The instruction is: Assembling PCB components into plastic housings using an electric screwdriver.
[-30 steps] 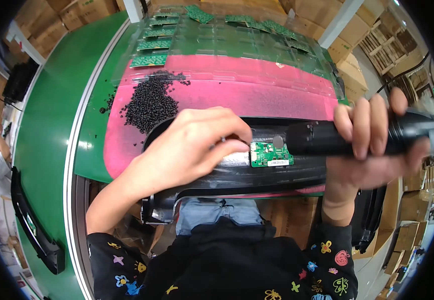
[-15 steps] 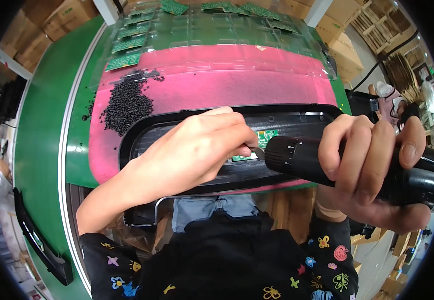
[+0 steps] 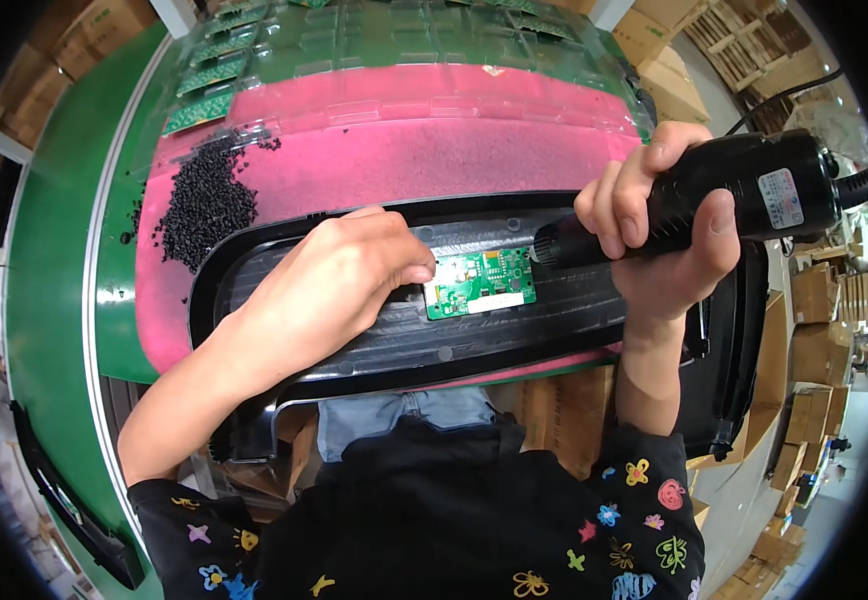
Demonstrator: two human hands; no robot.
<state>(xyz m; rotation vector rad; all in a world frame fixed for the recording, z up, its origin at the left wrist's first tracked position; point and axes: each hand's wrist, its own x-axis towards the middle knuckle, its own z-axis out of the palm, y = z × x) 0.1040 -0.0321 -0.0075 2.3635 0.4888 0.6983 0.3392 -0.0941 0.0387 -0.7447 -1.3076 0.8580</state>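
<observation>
In my right hand point(image 3: 659, 225) is a black electric screwdriver point(image 3: 734, 190), held nearly level with its ribbed nose pointing left. That nose is over the right end of a green circuit board point(image 3: 482, 282), which lies inside a long black plastic housing point(image 3: 574, 310). My left hand point(image 3: 349, 275) has its fingers closed together, with thumb and fingertips at the board's left edge. Whatever they pinch, if anything, is hidden. On the board are small components and a white strip along its near side.
A heap of small black screws point(image 3: 209, 200) lies on the pink mat point(image 3: 394, 150). Behind it, clear plastic trays point(image 3: 354, 110) hold several green boards point(image 3: 199, 113). A black curved part point(image 3: 74, 510) rests on the green table at left. Cartons point(image 3: 814, 295) stand at right.
The screwdriver has swung up with its rear end farther away. My left hand has withdrawn left from its nose to the board's left edge, uncovering the board. The view has shifted.
</observation>
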